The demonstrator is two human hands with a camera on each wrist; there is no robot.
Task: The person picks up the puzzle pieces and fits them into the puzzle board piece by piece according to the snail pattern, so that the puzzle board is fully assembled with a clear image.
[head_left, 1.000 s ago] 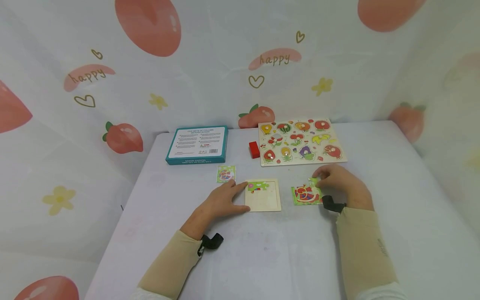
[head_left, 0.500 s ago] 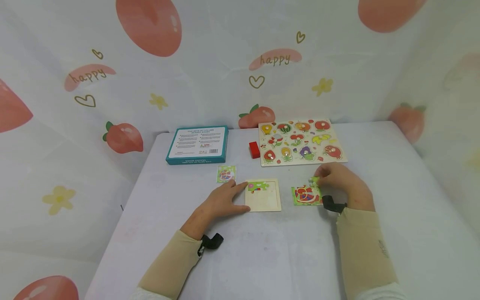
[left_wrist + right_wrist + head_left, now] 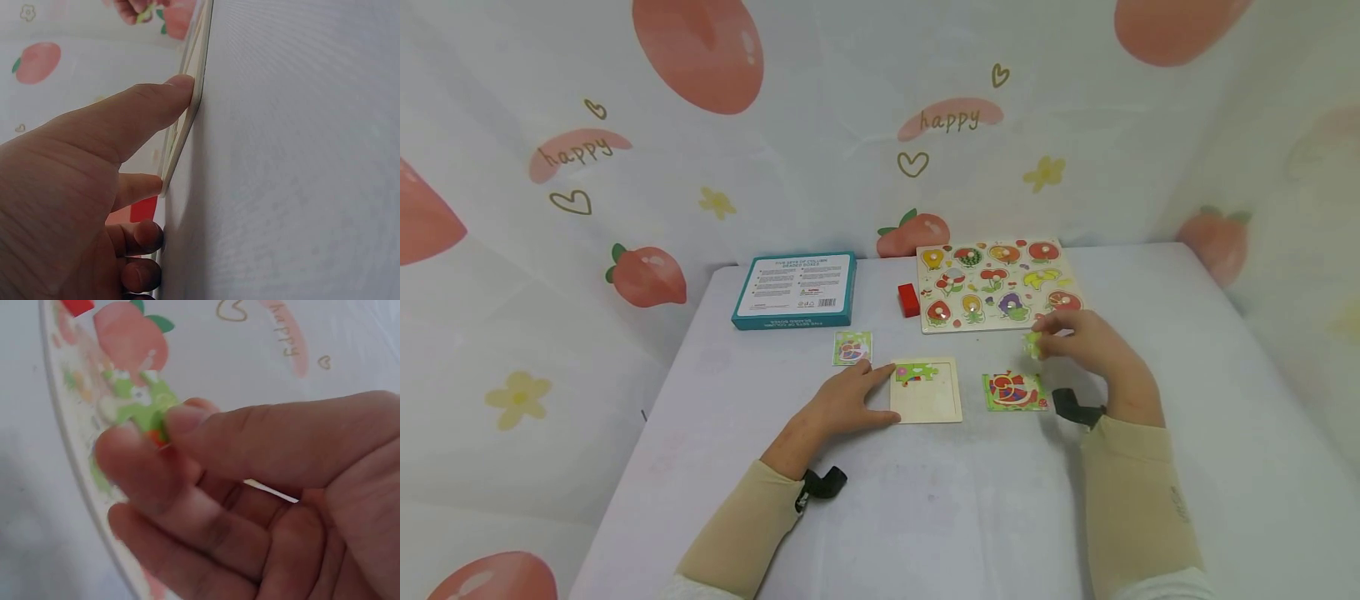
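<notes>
"Where is the small, green, printed jigsaw piece (image 3: 1032, 345)?"
"Pinched between thumb and fingers of the right hand (image 3: 1090, 343), in the air, beyond and right of the square, pale wooden tray (image 3: 925, 404)."
"And the left hand (image 3: 844, 402)?"
"Straight thumb and forefinger touch the tray's left side."

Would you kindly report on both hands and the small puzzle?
Right hand pinching green puzzle piece, off the table. Left hand touching wooden tray, mostly unfilled. Nothing visible blocking its bare area.
</notes>
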